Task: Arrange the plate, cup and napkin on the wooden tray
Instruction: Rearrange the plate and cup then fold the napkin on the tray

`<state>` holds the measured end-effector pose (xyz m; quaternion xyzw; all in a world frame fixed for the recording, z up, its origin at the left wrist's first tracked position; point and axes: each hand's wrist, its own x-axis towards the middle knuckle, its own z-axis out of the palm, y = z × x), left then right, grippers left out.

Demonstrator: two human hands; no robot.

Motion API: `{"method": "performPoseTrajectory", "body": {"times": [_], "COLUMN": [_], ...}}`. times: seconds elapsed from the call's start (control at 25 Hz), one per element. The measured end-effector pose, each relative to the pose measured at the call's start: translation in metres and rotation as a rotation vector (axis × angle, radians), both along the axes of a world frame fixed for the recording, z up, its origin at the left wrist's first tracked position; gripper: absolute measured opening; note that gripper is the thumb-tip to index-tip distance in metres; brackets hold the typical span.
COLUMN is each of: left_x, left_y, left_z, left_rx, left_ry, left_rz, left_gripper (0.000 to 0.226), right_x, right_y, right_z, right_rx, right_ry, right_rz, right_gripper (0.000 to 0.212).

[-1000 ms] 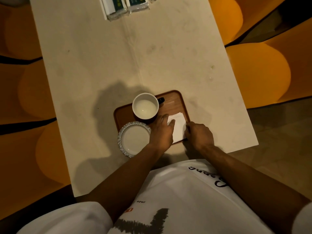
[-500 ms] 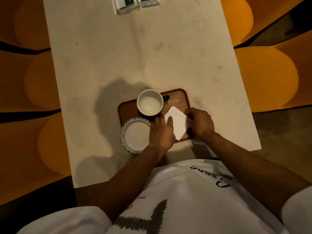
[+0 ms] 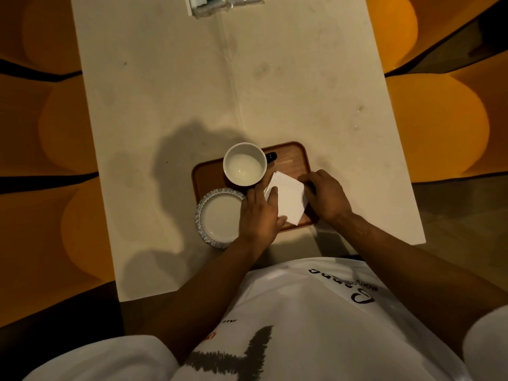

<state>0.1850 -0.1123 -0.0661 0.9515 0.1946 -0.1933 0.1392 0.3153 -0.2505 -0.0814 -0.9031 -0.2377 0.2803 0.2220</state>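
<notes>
A wooden tray (image 3: 294, 155) lies near the table's front edge. A white cup (image 3: 244, 164) with a dark handle stands on its far left part. A small white plate (image 3: 217, 218) with a patterned rim overhangs the tray's near left corner. A folded white napkin (image 3: 288, 199) lies turned like a diamond on the tray's right half. My left hand (image 3: 259, 215) rests flat on the napkin's left side, between plate and napkin. My right hand (image 3: 325, 195) touches the napkin's right corner with its fingertips.
The pale table (image 3: 225, 86) stretches away from me. Packets in a white holder (image 3: 217, 2) sit at its far edge. Orange rounded seats (image 3: 437, 125) flank the table on both sides. My white shirt fills the bottom of the view.
The napkin has been turned from lying square on the tray to a diamond angle. My right hand moved up from the tray's near edge to the napkin's right corner.
</notes>
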Motion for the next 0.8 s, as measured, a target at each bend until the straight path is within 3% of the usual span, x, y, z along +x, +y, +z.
{"method": "performPoseTrajectory", "body": {"times": [0.2,0.4,0.8], "left_x": [-0.005,0.003,0.003], "left_y": [0.001,-0.003,-0.010], "left_z": [0.001,0.000,-0.007], "left_rx": [0.004,-0.037,-0.050], "left_ry": [-0.203,-0.007,0.052], "left_rz": [-0.201,-0.165,-0.148], "left_gripper": [0.054,0.078,0.088], "right_x": [-0.016,-0.028,-0.022], "right_y": [-0.008,-0.005,-0.001], "right_z": [0.010,0.014,0.015], "right_rx": [0.007,-0.150,-0.206], "right_ry": [-0.072,-0.076,0.004], "right_rz": [0.109,0.330,0.375], "right_gripper": [0.046,0.090,0.108]}}
